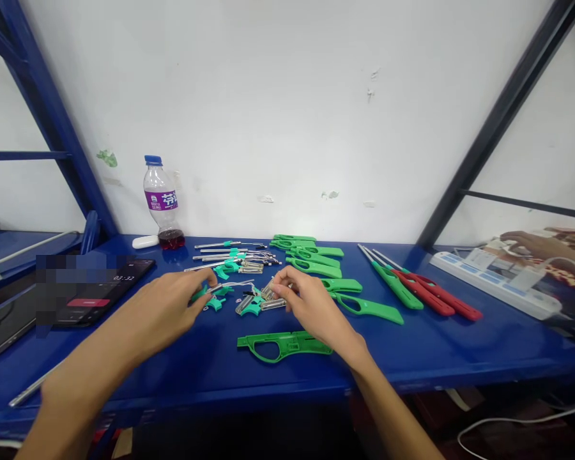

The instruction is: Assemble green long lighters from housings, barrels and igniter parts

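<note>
My left hand (165, 303) pinches a thin metal lighter rod (215, 289) between thumb and fingers, above loose teal trigger pieces (215, 303). Fingers of my right hand (311, 303) are closed at a clear lighter fuel tank (268, 291), partly hidden by the fingertips. Between the hands lie more clear tanks (273, 305), a teal trigger (250, 310) and thin wires. Nearer to me, a green lighter handle shell (287, 345) lies with its inner side up, its right end below my right forearm.
Metal rods with wires (230, 255) lie behind the hands. Green handle shells (316, 265) and assembled lighters with green and red handles (426, 291) lie rightward. A power strip (498, 284), bottle (163, 204) and phone (105, 294) flank them; another person's hand (536, 246) shows far right.
</note>
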A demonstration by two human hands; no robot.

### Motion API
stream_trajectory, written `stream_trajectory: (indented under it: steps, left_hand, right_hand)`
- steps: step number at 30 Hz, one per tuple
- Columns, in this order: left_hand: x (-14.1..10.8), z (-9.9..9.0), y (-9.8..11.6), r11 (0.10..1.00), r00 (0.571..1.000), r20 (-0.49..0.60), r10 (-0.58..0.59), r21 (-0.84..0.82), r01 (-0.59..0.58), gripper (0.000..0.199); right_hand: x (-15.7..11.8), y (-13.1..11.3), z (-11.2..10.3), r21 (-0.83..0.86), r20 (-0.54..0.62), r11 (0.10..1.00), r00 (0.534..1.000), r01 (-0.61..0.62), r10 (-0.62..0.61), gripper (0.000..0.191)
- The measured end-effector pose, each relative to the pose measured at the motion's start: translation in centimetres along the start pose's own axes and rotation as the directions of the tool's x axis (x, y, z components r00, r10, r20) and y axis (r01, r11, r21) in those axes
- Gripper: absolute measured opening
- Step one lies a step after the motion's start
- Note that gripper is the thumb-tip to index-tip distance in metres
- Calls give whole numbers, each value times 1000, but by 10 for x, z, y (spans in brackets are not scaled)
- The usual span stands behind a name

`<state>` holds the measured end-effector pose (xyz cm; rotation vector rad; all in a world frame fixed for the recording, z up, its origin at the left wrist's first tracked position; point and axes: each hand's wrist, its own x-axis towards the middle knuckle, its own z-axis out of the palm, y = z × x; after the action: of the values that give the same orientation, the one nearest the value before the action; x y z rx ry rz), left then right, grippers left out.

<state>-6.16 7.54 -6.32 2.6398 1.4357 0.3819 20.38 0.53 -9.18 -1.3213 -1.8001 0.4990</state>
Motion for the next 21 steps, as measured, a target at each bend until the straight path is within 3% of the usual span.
stream_trajectory:
  steps: [5,10,12,13,16,21]
  left_hand:
    - [14,28,8,987,985,-61,159,20,-158,35]
    - [20,41,31,977,959,-187,211,15,-212,45]
    - [16,38,43,974,953,-250,169,-103,-200,43]
    - [14,34,50,952,956,-275,99,-254,-171,42]
    - [6,24,64,755,979,-193,-61,-650,-81,40]
    - [7,23,68,481,998,58,-12,-875,57,43]
  right_hand:
    - [0,-1,-1,139,-44,990,999,15,-8,14]
    - [1,-1,-1,108,-78,993,996,45,-37,16]
    - [1,-3,-1,101,-88,992,994,70,-61,16]
    - [1,-3,-1,93,-95,992,992,90,-81,16]
    - [0,-6,0,53,-120,985,980,165,-158,17]
    - [1,-5,4,-60,-140,975,966,212,-218,19]
